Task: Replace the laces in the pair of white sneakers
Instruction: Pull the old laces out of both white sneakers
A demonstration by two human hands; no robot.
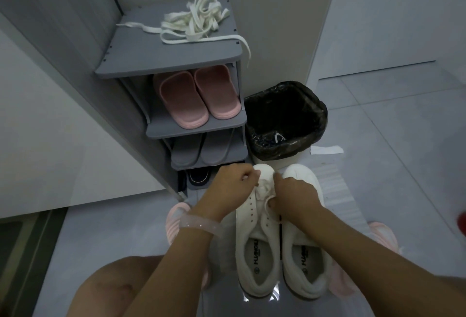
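— Looking through the head view, what is being handled?

— A pair of white sneakers (282, 236) is seen on the tiled floor (393, 140), toes towards the shoe rack (174, 64) and the bin (286, 119). The left sneaker (256, 225) is being worked on near its toe end. A lace (262, 190) is pinched by the curled fingers of the left hand (233, 183) at the lowest eyelets. The right hand (295, 196) is curled too, and the same lace appears to be gripped by it just beside the tongue. The upper eyelets are seen bare.

— And the right sneaker (306, 231)?

— Its front is covered by the right hand, so whether it is laced cannot be told. A loose bundle of white laces (194, 22) is lying on the rack's top shelf, one end hanging over the front right corner.

— How should this step be done well?

— Both ends should probably be drawn to equal length before the next eyelets are crossed. The flat lace is best kept untwisted, and each end fed cleanly through one eyelet at a time. The sneaker would be steadied better if it were pressed down by one hand.
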